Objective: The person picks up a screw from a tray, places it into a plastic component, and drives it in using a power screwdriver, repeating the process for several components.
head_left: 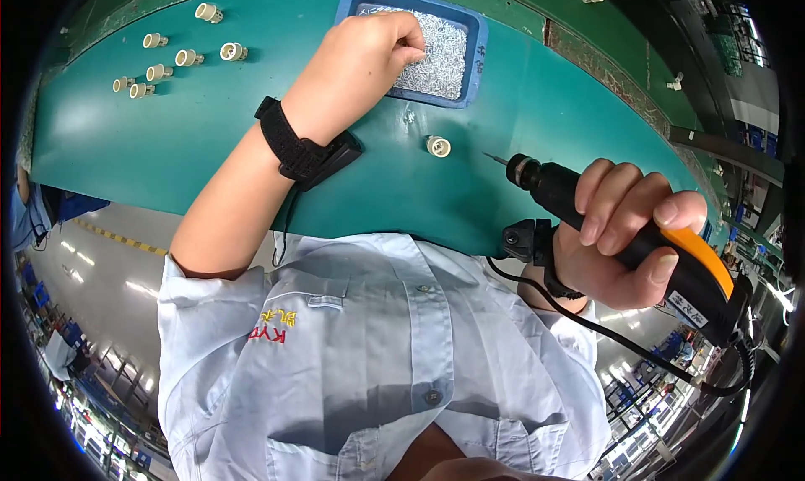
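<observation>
Right hand (pixel 625 234): fingers wrapped tight round the black-and-orange electric screwdriver (pixel 625 229)
Screwdriver axis: long axis runs slantwise, bit tip aimed up-left toward the small white plastic cap (pixel 438 145), not touching it
Left hand (pixel 360 66): fingers pinched together down in the blue tray (pixel 478 49) of small silver screws (pixel 440 57); what they've got, can't tell
Cap: alone on the green bench (pixel 168 137), between both hands
More caps (pixel 176 57): well left of the left fingers
</observation>
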